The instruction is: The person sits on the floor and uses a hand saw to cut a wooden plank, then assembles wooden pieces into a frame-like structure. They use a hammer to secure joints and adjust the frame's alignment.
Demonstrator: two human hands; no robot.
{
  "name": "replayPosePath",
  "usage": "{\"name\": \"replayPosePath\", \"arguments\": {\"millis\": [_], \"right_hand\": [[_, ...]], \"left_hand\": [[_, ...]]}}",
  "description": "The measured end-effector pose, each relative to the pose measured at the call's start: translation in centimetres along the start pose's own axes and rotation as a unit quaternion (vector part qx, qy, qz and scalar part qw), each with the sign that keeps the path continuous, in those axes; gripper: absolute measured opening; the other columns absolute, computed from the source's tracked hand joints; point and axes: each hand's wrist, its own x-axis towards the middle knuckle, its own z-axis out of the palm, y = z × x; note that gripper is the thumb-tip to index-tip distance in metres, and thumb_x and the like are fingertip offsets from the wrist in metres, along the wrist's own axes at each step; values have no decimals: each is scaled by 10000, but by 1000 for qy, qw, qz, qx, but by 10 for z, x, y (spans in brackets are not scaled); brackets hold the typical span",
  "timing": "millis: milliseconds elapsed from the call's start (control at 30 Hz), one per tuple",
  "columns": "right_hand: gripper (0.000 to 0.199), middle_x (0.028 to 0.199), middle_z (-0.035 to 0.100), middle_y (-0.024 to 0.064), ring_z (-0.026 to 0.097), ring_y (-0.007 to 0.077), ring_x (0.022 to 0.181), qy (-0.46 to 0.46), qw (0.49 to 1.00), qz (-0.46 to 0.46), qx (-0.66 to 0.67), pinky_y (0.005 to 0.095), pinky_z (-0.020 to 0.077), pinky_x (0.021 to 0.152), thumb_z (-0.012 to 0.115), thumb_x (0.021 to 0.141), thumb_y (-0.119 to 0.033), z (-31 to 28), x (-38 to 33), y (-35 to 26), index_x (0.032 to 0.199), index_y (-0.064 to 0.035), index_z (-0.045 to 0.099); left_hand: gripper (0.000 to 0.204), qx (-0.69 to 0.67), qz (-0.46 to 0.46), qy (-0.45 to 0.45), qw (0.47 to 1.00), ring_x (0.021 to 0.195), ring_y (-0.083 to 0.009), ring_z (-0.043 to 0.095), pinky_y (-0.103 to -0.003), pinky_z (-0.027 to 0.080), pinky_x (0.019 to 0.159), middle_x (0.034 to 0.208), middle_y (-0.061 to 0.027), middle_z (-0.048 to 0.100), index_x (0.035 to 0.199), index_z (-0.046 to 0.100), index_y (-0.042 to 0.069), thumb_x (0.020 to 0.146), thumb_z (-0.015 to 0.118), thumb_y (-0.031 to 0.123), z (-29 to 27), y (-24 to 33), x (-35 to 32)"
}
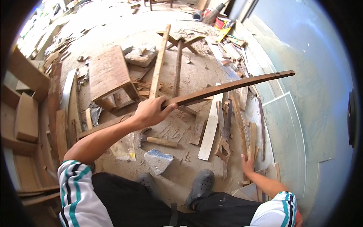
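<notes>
Curved wooden strip was lifted clear above the littered floor, left hand fingers clamped on its near end; right hand fingers spread among planks, nothing placed yet.

- The long curved strip in the left hand is dark, weathered wood with a matt, rough face
- The handsaw has a dull grey metal blade and a wooden handle
- The hammer has a pale wooden shaft (head dark metal)
- The floor is dusty and matt
- The shoes look like grey matt plastic
</notes>
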Motion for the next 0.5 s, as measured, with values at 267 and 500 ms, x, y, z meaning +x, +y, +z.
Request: {"name": "replayPosePath", "arguments": {"millis": [267,500], "right_hand": [[611,1197,614,317,581,497,1135,42,998,44,12,521,461,955,514,980,-496,48,-7,26,1282,35,496],[619,1187,658,271,654,396,1109,-213,942,5,-258,481,505,956,555,891,-458,32,-17,20,1230,59,574]], "left_hand": [[654,1,-40,33,999,825,-343,695,-460,521,755,827,-179,705,914,700,12,964,489,629,-24,54,23],[702,8,-111,42,993,845,-307,696,-440,523,766,854,-147,700,994,700,20,951,468,682,-41,59,37]]}}
